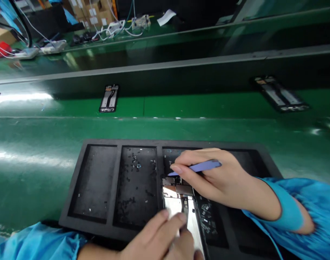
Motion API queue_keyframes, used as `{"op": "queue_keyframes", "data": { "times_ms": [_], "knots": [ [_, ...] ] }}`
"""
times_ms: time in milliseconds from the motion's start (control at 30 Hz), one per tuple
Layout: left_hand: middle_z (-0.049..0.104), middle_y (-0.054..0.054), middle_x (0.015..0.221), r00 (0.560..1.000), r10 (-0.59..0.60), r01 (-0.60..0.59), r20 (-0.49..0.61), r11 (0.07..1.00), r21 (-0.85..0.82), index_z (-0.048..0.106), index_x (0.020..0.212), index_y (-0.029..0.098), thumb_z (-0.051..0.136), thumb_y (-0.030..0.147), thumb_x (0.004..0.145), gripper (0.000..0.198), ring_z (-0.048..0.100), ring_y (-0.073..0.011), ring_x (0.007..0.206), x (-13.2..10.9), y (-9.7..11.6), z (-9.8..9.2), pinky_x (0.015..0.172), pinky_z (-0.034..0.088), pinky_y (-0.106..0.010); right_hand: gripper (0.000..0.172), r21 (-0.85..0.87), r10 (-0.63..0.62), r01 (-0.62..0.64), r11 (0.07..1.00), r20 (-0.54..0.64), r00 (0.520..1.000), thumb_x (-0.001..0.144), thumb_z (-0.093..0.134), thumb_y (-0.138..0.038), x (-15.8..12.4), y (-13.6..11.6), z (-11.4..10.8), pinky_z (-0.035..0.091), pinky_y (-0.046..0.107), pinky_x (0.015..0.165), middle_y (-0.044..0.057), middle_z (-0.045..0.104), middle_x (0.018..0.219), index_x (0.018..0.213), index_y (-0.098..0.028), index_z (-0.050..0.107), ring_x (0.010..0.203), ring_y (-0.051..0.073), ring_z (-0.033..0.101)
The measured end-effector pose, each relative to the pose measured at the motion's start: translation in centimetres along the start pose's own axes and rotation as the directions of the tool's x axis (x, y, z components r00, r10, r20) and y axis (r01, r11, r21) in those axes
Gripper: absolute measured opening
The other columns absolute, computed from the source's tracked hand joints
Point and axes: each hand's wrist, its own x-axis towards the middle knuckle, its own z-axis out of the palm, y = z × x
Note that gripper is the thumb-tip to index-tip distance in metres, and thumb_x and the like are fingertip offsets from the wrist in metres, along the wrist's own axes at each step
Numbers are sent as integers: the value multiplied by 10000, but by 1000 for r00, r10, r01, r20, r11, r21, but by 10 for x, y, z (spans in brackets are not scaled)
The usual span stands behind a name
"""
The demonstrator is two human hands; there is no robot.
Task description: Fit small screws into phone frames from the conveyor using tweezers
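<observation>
An opened smartphone (pixel 172 204) leans over the black foam tray, its inner side up, showing a bright metal plate and a dark ribbon cable. My left hand (pixel 159 240) grips its lower part, with the fingers lying across the metal plate. Between the thumb and fingers of my right hand (pixel 219 180) is a purple plastic pry tool (pixel 205 166). Its pointed tip is at the phone's top left corner; whether it touches cannot be made out. My left hand's fingers hide the phone's lower end.
The foam tray (pixel 112 184) has several compartments, with tiny black and shiny bits scattered in them. Beyond it, two more opened phones (pixel 109 98) (pixel 281 94) lie on the green line surface (pixel 165 106). A raised ledge (pixel 127 68) runs behind; power strips (pixel 114 29) and cables sit further back.
</observation>
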Motion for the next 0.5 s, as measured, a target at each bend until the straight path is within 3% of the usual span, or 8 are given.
{"op": "queue_keyframes", "data": {
  "times_ms": [67, 200, 400, 500],
  "knots": [
    [671, -44, 1013, 995, -80, 79, 67, 997, 21, 723, 990, 168, 567, 184, 940, 165, 611, -214, 1100, 16, -15, -11, 1068, 492, -386, 236, 4, -26, 26, 1000, 5, 1000, 1039, 482, -226, 0, 0, 1, 436, 261, 553, -10, 640, 669, 814, -222, 552, 546, 122, 555],
    [636, -142, 1086, 955, -212, 169, 209, 964, 205, 683, 1213, 142, 536, 307, 966, 332, 585, -325, 1019, 38, -42, -21, 871, 498, -507, 267, 24, -40, 40, 999, 12, 999, 1046, 463, -214, 1, 2, 2, 427, 243, 563, -29, 584, 634, 783, -216, 511, 552, 108, 548],
    [602, -163, 1116, 951, -175, 84, 255, 939, 333, 677, 1249, 187, 478, 322, 974, 365, 554, -341, 1032, 34, -46, -11, 893, 432, -517, 340, -19, -41, 40, 999, -34, 999, 1060, 399, -231, 1, 1, 4, 410, 266, 537, -37, 546, 602, 728, -224, 470, 518, 109, 525],
    [607, -166, 1113, 944, -169, 44, 284, 916, 398, 668, 1268, 202, 436, 330, 973, 396, 548, -344, 1023, 34, -42, -12, 904, 408, -516, 358, 39, 72, -67, 997, -150, 986, 1048, 428, -252, 0, 1, 3, 400, 275, 515, -35, 528, 579, 694, -225, 480, 487, 107, 491]
  ]
}}
